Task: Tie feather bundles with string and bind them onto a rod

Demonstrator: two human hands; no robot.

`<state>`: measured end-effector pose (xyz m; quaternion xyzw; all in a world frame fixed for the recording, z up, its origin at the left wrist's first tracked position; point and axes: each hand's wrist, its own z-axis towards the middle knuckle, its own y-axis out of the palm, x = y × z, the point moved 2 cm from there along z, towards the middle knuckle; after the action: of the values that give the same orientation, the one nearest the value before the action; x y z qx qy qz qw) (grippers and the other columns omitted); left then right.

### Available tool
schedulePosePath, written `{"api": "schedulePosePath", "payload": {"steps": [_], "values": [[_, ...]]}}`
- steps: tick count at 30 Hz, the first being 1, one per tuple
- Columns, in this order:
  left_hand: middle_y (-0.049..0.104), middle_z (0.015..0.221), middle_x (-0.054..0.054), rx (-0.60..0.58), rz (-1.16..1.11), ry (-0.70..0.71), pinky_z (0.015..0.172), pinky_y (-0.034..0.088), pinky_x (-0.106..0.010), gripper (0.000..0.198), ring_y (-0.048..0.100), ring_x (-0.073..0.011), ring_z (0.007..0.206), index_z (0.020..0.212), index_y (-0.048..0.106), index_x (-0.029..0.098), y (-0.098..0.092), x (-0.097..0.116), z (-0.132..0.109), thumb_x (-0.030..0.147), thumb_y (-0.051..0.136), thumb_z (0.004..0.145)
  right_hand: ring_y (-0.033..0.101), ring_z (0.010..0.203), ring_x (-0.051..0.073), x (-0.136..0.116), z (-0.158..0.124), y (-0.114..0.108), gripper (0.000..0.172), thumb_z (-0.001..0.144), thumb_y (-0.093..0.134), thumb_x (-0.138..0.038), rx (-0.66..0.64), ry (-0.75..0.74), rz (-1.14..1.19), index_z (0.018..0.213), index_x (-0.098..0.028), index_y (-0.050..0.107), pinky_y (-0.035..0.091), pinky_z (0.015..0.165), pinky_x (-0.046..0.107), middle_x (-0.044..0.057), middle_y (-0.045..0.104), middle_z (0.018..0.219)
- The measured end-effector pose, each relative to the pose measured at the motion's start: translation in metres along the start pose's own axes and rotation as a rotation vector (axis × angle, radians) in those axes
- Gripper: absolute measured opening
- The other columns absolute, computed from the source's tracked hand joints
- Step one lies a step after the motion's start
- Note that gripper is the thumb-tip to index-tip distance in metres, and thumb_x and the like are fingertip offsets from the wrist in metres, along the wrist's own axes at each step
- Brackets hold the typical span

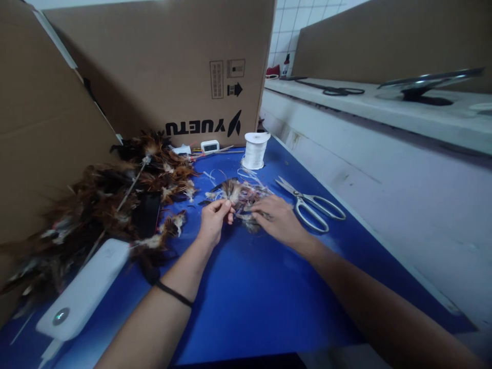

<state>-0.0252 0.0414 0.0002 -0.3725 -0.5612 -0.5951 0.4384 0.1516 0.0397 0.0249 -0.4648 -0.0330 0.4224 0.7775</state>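
A small bundle of brown and white feathers [239, 192] lies on the blue table top [246, 297] between both hands. My left hand [213, 219] pinches the bundle's left end with closed fingers. My right hand [277, 219] lies on its right side, fingers curled onto the feathers. Thin white string loops [215, 176] trail from the bundle toward a white spool of string [255, 149] just behind it. Silver scissors [312, 204] lie shut on the table right of my right hand.
A big pile of dark brown feathers [111, 200] covers the left of the table. A white device [82, 292] lies at the near left. Cardboard boxes [165, 66] wall off the back and left. A white ledge [384, 154] runs along the right.
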Motion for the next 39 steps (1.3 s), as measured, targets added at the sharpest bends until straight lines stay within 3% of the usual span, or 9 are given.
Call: {"api": "schedulePosePath", "payload": {"steps": [6,8,12,18,20,28,33,37,39], "values": [[0.055,0.059,0.001,0.053,-0.017,0.041,0.042,0.037,-0.018,0.021,0.045,-0.0038,0.043,0.073,0.062,0.011,-0.004,0.001,0.001,0.031,0.063,0.071,0.051,0.091,0.023,0.000,-0.003,0.008,0.017,0.077,0.057,-0.029,-0.208,-0.029,-0.185,0.091,-0.021,0.063,0.038,0.080,0.038,0.006,0.063,0.091],[0.055,0.059,0.001,0.064,-0.022,0.043,0.041,0.036,-0.017,0.022,0.045,-0.0037,0.042,0.073,0.062,0.011,-0.005,0.001,0.002,0.032,0.064,0.070,0.051,0.090,0.021,0.005,-0.003,0.006,0.011,0.077,0.054,-0.022,-0.216,0.001,-0.204,0.083,-0.021,0.063,0.037,0.078,0.037,0.005,0.062,0.088],[0.055,0.058,0.001,0.087,-0.017,0.048,0.040,0.035,-0.017,0.022,0.044,-0.0036,0.041,0.069,0.060,0.011,-0.006,0.002,0.003,0.033,0.065,0.069,0.052,0.088,0.021,0.011,-0.002,0.000,0.018,0.074,0.048,-0.010,-0.163,0.065,-0.212,0.082,-0.021,0.062,0.036,0.077,0.036,0.005,0.063,0.086],[0.055,0.059,0.001,0.076,-0.012,0.050,0.040,0.036,-0.018,0.022,0.044,-0.0037,0.042,0.071,0.061,0.012,-0.007,-0.001,0.004,0.033,0.064,0.070,0.051,0.091,0.023,0.002,-0.002,0.001,0.015,0.076,0.057,-0.030,-0.241,-0.009,-0.152,0.088,-0.022,0.063,0.036,0.079,0.039,0.006,0.062,0.090],[0.055,0.060,0.001,0.076,-0.005,0.048,0.040,0.036,-0.018,0.022,0.044,-0.0038,0.042,0.071,0.061,0.012,-0.007,-0.001,0.004,0.033,0.064,0.070,0.053,0.086,0.021,0.002,-0.002,0.002,0.010,0.078,0.055,-0.027,-0.275,-0.029,-0.147,0.082,-0.021,0.063,0.037,0.078,0.038,0.005,0.062,0.084],[0.055,0.059,0.001,0.089,0.004,0.039,0.041,0.036,-0.018,0.022,0.044,-0.0032,0.041,0.072,0.062,0.011,-0.007,0.002,0.005,0.033,0.065,0.069,0.055,0.072,0.016,0.018,0.005,-0.016,0.011,0.078,0.052,-0.022,-0.048,0.172,0.053,0.072,-0.020,0.060,0.042,0.067,0.030,0.001,0.061,0.074],[0.055,0.058,0.001,0.094,0.011,0.032,0.041,0.036,-0.018,0.021,0.044,-0.0031,0.041,0.072,0.061,0.012,-0.006,0.002,0.004,0.032,0.064,0.070,0.054,0.084,0.024,0.036,0.000,-0.024,0.020,0.074,0.049,-0.013,0.065,0.282,-0.234,0.086,-0.016,0.064,0.041,0.074,0.038,0.009,0.062,0.087],[0.055,0.059,0.001,0.080,0.015,0.040,0.041,0.036,-0.018,0.022,0.044,-0.0034,0.042,0.070,0.061,0.012,-0.006,0.000,0.004,0.034,0.065,0.069,0.047,0.099,0.028,0.021,0.000,-0.024,0.031,0.076,0.045,-0.010,0.099,0.165,-0.367,0.101,-0.016,0.061,0.035,0.082,0.042,0.011,0.059,0.105],[0.054,0.059,0.001,0.074,0.015,0.046,0.041,0.036,-0.018,0.023,0.044,-0.0033,0.041,0.069,0.061,0.012,-0.006,0.000,0.005,0.034,0.065,0.069,0.047,0.099,0.025,0.005,0.002,-0.016,0.024,0.082,0.045,-0.017,-0.002,0.026,-0.298,0.098,-0.019,0.062,0.034,0.083,0.040,0.009,0.060,0.102]]}}
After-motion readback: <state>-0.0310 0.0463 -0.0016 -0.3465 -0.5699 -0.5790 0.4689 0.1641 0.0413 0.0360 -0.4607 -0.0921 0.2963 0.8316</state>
